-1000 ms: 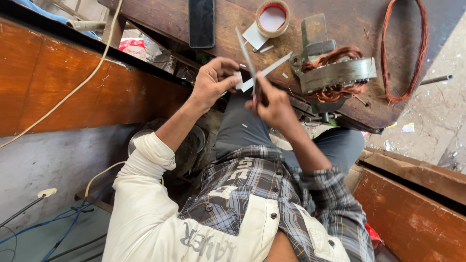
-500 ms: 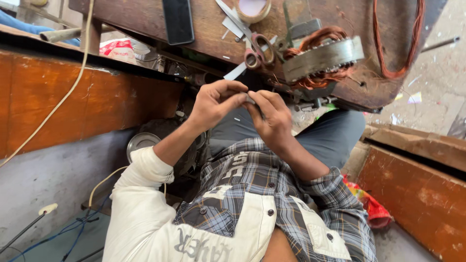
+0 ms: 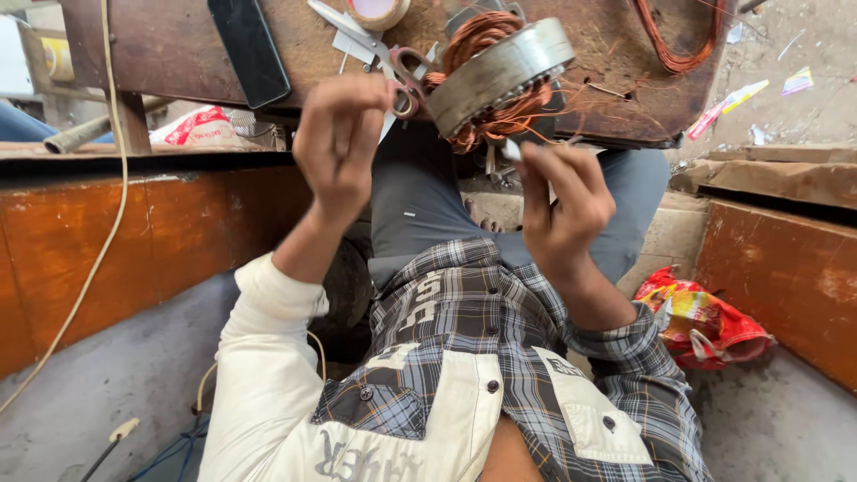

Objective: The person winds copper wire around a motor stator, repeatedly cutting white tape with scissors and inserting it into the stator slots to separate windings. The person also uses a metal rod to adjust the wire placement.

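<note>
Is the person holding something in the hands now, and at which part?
The right hand pinches a small pale strip by its lower end. Whether the left hand holds anything cannot be told; its fingers are curled near the scissors.

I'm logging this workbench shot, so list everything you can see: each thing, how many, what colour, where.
stator ring: one, grey metal with copper windings, table edge, centre
scissors: one, red handles, left of stator
tape roll: one, tan, top edge
phone: one, black, table left
wire loop: one, orange, table right
table: one, brown wood, top
wrapper bag: one, red and yellow, floor right
cord: one, cream, left
white strip: one, in right-hand grip
left hand: raised below scissors
right hand: pinching strip
</note>
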